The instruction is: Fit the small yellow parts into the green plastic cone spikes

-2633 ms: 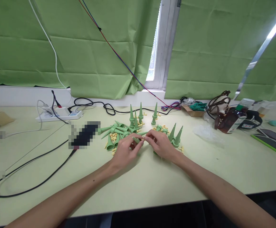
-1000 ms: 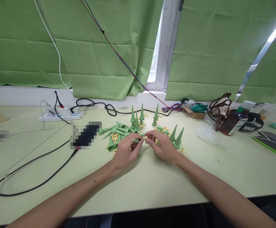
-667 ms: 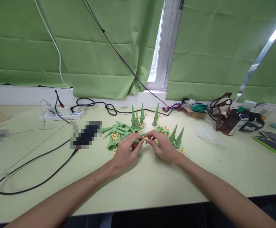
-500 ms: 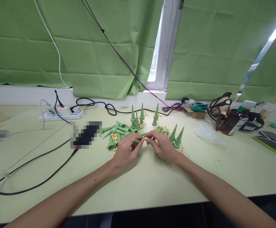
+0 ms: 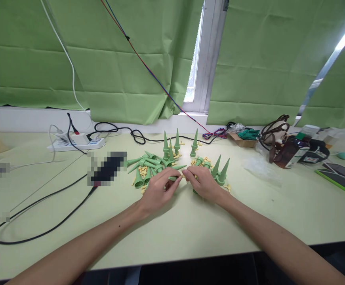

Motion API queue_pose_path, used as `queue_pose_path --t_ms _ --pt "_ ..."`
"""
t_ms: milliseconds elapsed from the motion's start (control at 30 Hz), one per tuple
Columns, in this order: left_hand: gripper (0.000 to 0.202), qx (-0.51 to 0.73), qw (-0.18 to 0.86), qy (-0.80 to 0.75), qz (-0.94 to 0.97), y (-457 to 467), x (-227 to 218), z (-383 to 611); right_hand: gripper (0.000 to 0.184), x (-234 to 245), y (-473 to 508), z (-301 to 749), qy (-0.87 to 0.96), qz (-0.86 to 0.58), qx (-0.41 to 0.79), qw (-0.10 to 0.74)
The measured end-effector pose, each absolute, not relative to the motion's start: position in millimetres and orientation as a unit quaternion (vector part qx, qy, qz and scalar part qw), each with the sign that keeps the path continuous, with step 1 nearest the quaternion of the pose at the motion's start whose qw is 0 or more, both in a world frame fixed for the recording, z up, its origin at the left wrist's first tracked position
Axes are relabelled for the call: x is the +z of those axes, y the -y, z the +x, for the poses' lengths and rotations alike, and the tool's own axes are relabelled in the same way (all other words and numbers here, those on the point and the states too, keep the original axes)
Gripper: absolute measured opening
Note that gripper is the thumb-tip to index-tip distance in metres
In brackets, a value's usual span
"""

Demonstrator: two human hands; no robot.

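Observation:
My left hand point(image 5: 161, 189) is closed around a green plastic spike point(image 5: 172, 179), mostly hidden by the fingers. My right hand point(image 5: 202, 183) pinches a small yellow plastic piece point(image 5: 183, 176) at the end of that spike, so both sets of fingertips nearly meet. Behind the left hand lies a heap of green cone-shaped spikes point(image 5: 139, 178) mixed with yellow pieces point(image 5: 143, 171). Several spikes stand upright farther back, among them a tall one point(image 5: 177, 143). Two more pointed spikes point(image 5: 224, 173) rise beside my right hand, near other yellow pieces point(image 5: 228, 188).
To the left lie a pixelated dark device point(image 5: 108, 168) with a looping black cable and a white power strip point(image 5: 75, 143). At the right are a brown bottle point(image 5: 289, 152), a clear plastic bag point(image 5: 263, 170), a cardboard box point(image 5: 243, 140) and a green-edged tablet-like object point(image 5: 338, 184).
My right fingers have closed farther over the yellow piece, covering more of it, and the right hand has shifted slightly. The left hand keeps its grip. The heaps look the same.

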State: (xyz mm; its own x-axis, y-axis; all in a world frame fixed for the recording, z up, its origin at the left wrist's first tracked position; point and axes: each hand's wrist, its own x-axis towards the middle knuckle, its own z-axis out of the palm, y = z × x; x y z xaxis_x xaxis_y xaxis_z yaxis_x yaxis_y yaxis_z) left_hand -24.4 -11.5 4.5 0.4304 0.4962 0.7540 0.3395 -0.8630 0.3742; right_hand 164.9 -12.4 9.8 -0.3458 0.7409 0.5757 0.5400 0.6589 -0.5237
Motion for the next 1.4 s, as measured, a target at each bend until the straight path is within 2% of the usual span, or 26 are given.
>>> queue_pose_path --t_ms 100,267,333,667,1067,1400 --pt "0.008 0.478 0.083 -0.259 0.835 10.0 3.6 -24.8 0.042 10.9 13.4 164.7 0.796 -0.408 0.124 0.429" --pt "0.007 0.491 0.080 -0.289 0.818 8.0 3.8 -25.9 0.018 12.9 16.9 165.5 0.787 -0.380 0.159 0.459" --pt "0.008 0.492 0.075 -0.294 0.816 8.2 4.5 -25.9 0.014 12.9 17.7 165.6 0.789 -0.367 0.162 0.465" --pt "0.005 0.495 0.074 -0.280 0.819 8.3 2.9 -25.4 0.014 12.2 16.7 165.5 0.808 -0.352 0.157 0.445" --pt "0.009 0.477 0.089 -0.257 0.836 9.9 5.0 -24.9 0.038 10.5 14.2 164.4 0.807 -0.388 0.138 0.424" --pt "0.007 0.507 0.062 -0.265 0.818 7.9 4.0 -25.8 0.010 14.0 19.0 165.2 0.804 -0.338 0.172 0.458"
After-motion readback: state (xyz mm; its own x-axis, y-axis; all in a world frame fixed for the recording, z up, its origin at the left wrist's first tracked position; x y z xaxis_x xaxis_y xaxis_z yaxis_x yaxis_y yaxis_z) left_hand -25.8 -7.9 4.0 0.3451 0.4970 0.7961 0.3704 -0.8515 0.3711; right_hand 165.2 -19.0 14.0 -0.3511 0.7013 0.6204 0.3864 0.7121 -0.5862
